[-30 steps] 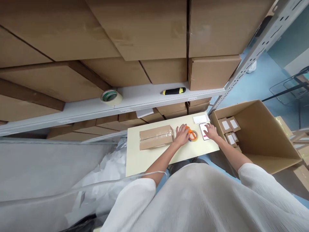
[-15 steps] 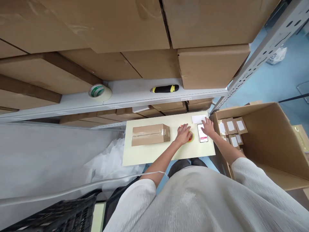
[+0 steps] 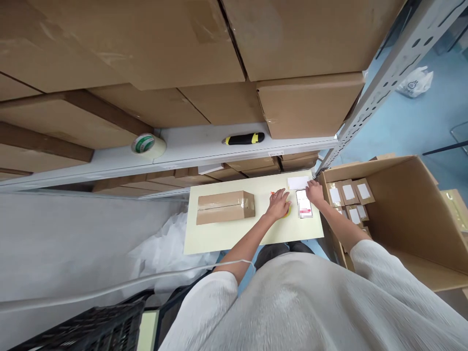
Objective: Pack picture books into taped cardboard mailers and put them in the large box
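My left hand [image 3: 279, 204] is curled over a roll of tape [image 3: 288, 211], covering most of it. A yellow edge shows beside the palm, and a small orange piece [image 3: 272, 195] peeks out by the fingertips. My right hand [image 3: 314, 193] has its fingers drawn together at the right end of a flat white label stack [image 3: 298, 183]; the fingertips are small and partly hidden. Between my hands lies a phone [image 3: 304, 204] with its screen lit. A closed cardboard box [image 3: 225, 207], taped at its right end, rests left of my left hand on the pale board [image 3: 204, 239].
A large open carton [image 3: 413, 219] on the right holds several small labelled boxes [image 3: 354, 215]. On the shelf [image 3: 193, 139] ahead are a tape roll [image 3: 148, 145] and a black-yellow utility knife [image 3: 244, 139]. Cartons [image 3: 314, 105] crowd above; a black crate [image 3: 98, 324] stands lower left.
My left hand has closed further over the tape roll, hiding more of it. My right fingers have left the phone's upper edge and drawn together at the label's end. The view has shifted slightly.
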Motion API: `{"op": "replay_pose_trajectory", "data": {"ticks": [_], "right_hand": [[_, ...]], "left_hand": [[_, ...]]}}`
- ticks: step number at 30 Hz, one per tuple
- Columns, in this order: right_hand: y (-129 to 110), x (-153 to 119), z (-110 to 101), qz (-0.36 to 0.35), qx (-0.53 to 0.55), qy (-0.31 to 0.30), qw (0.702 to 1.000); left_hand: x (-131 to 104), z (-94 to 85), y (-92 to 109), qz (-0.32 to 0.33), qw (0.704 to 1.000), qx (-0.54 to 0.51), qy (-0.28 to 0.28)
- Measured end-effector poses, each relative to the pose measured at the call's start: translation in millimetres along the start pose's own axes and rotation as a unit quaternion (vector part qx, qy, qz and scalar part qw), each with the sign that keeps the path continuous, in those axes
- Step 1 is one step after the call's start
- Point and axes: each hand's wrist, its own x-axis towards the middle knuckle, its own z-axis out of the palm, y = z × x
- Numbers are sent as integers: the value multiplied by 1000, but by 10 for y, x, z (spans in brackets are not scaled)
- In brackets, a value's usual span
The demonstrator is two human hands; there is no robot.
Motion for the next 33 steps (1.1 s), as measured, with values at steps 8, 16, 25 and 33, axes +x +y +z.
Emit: {"op": "replay_pose_trajectory", "data": {"ticks": [8,16,25,33], "right_hand": [[-84,145,-207,26,249,74,965],[-168,174,-323,28,369,61,927],[-208,233,-311,-26,433,10,901],[-254,198,-368,-30,392,19,919]], "left_hand": [[508,74,232,-25,982,-177,59],[1039,142,490,-111,934,-321,110],[1076,55,456,-126,940,-300,107],[1069,74,444,-127,938,-306,100]]}}
